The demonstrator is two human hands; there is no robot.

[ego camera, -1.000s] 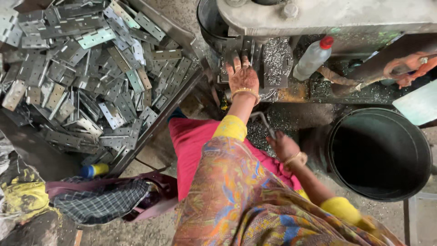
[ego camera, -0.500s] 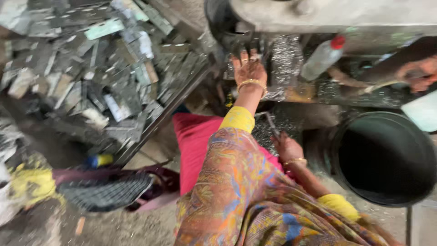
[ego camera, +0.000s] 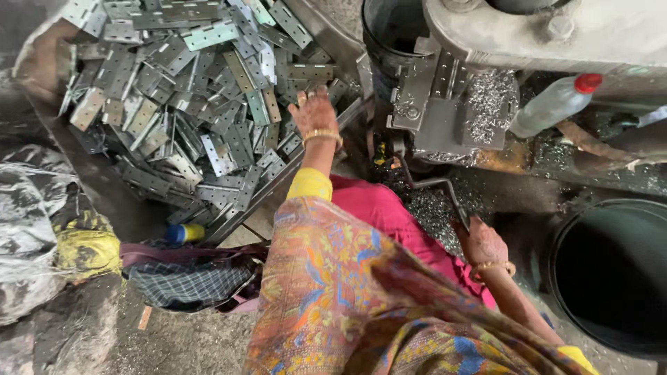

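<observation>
Left hand [ego camera: 315, 111] lay open on the metal plates [ego camera: 187, 104] at the pile's right edge. Right hand [ego camera: 481, 242] gripped the machine lever [ego camera: 434, 186], well apart from the plates.

Heap of flat grey punched metal plates [ego camera: 187, 104] in tray, bent metal lever [ego camera: 434, 187] by machine

The heap of perforated plates [ego camera: 187, 104] is sheet metal, grey and dully shining, some pieces with a pale greenish coat; the lever [ego camera: 434, 187] under the right hand [ego camera: 481, 243] is bare dark metal, and the shavings [ego camera: 490, 97] on the machine [ego camera: 556, 35] glitter brightly. The bottle [ego camera: 552, 105] is cloudy plastic with a glossy red cap; the bucket [ego camera: 615, 278] looks matt black; the bag [ego camera: 187, 278] is checked woven cloth.
</observation>
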